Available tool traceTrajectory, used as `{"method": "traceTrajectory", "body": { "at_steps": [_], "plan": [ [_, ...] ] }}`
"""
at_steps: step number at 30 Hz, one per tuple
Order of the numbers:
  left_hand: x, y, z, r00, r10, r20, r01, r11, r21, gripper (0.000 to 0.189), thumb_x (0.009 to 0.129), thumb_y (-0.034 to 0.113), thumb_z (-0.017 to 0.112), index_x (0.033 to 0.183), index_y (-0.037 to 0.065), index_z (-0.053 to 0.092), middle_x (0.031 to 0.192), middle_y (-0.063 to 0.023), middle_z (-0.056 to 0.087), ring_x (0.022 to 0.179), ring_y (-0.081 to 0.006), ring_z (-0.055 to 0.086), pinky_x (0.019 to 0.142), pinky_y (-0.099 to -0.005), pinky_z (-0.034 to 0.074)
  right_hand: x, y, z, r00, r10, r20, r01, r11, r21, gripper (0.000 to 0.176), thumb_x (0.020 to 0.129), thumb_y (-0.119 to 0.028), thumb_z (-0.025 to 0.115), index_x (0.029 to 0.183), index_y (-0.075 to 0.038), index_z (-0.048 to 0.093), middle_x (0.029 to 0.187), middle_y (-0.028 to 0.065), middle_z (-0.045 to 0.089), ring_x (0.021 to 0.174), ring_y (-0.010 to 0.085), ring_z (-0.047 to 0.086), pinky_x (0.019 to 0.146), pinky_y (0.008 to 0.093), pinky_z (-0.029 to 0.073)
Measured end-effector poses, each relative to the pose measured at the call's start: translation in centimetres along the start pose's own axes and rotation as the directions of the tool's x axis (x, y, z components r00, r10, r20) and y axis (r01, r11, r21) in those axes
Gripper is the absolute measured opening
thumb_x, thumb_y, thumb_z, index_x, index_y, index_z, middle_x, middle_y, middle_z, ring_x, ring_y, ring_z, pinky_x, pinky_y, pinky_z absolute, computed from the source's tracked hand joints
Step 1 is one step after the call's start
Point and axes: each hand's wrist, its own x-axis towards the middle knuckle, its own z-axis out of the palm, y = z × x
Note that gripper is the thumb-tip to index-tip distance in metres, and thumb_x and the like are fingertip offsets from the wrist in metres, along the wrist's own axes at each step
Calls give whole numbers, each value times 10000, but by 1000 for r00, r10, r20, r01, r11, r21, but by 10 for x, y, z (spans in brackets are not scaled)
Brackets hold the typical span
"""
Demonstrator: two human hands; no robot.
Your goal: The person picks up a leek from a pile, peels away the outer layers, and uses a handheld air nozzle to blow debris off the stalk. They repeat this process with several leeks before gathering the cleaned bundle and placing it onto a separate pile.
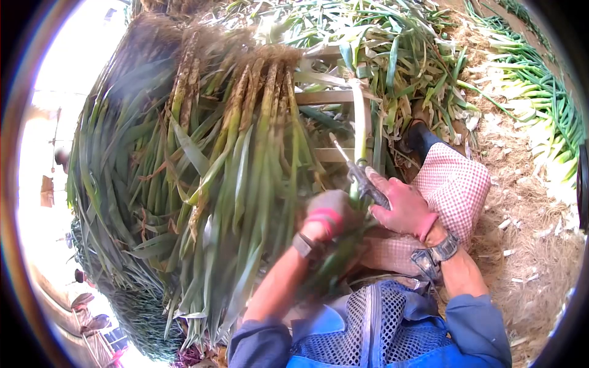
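One peeled leek [359,116] stands nearly vertical in the view, its pale stem upward and green leaves toward me. My left hand [328,213], in a grey and pink glove, is closed round its leaves; the fingers are blurred. In a pink glove, my right hand [402,205] grips a dark air-gun-like tool [367,184] with a thin nozzle, right beside the lower stem. Left of my hands lies a large heap of unpeeled leeks [215,165], with soil-brown stems and roots at the top and long green leaves hanging down.
Wooden slats [334,98] show behind the leek. Stripped leaves [423,61] are piled at the top. Cleaned leeks [540,104] lie in a row at the right, beside ground strewn with root debris [521,245]. A checked cloth [451,184] covers my leg.
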Motion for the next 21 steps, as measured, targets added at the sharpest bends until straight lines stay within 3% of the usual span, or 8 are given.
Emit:
{"method": "traceTrajectory", "body": {
  "at_steps": [4, 6, 8, 10, 12, 14, 18, 21],
  "plan": [
    [-12, 5, -6, 999, 48, 25, -51, 990, 131, 530, 835, 608, 741, 1029, 123, 831, 984, -189, 788, 930, -365, 769, 878, -470, 597, 2, -3, 2, 997, -72, 32, 71, 997, 33, 799, 926, -421, 708, 1634, -163, 444, 1164, 243, 670, 1102, 458, 680, 991, 524, 539],
    [5, -27, -15, 944, 41, -327, -33, 999, 30, 437, 897, 512, 730, 1066, 116, 804, 1024, -190, 781, 935, -372, 760, 879, -471, 597, 13, -4, -1, 998, -9, -68, 11, 1000, 28, 800, 923, -422, 708, 1632, -159, 446, 1162, 239, 672, 1104, 463, 679, 1000, 519, 534],
    [29, -48, -36, 773, -37, -633, 81, 996, 40, 348, 953, 373, 680, 1138, 88, 752, 1070, -195, 779, 956, -396, 761, 882, -498, 600, 23, -1, 1, 997, -30, -72, 33, 999, 36, 799, 921, -418, 707, 1630, -159, 449, 1147, 231, 680, 1098, 454, 681, 1002, 511, 529],
    [59, -64, -53, 809, -103, -579, 176, 982, 71, 332, 958, 332, 658, 1161, 80, 733, 1081, -207, 779, 983, -407, 761, 886, -511, 598, 30, -7, 4, 985, -169, -21, 170, 979, 110, 800, 922, -416, 700, 1635, -161, 443, 1145, 226, 688, 1101, 438, 683, 992, 498, 530],
    [78, -70, -59, 836, -169, -523, 263, 959, 109, 321, 962, 292, 636, 1183, 72, 713, 1091, -219, 779, 1010, -417, 760, 890, -524, 597, 39, -16, 3, 989, -144, -29, 146, 985, 91, 813, 920, -431, 694, 1643, -164, 433, 1158, 226, 693, 1104, 429, 683, 1000, 497, 524],
    [91, -68, -56, 829, -207, -519, 329, 932, 153, 211, 954, 220, 662, 956, 61, 801, 1103, -222, 790, 1021, -378, 784, 836, -463, 629, 48, -24, -5, 992, -105, 74, 100, 993, 71, 808, 904, -364, 713, 1624, -111, 448, 1228, 262, 690, 1164, 442, 669, 1053, 484, 509],
    [75, -49, -74, 846, -317, -429, 368, 929, 40, 231, 941, 236, 699, 1028, 49, 804, 1097, -218, 792, 1046, -375, 781, 868, -462, 626, 63, -36, -1, 986, -113, 126, 115, 993, -14, 802, 912, -383, 702, 1625, -120, 447, 1238, 270, 687, 1169, 457, 665, 1063, 504, 499],
    [75, -60, -73, 863, -259, -434, 310, 949, 51, 290, 918, 299, 704, 1070, 66, 781, 1100, -227, 785, 1056, -388, 767, 897, -478, 603, 95, -36, 1, 993, -105, 47, 107, 993, -49, 800, 915, -398, 684, 1630, -138, 440, 1207, 283, 694, 1146, 466, 674, 1045, 514, 512]
  ]
}}
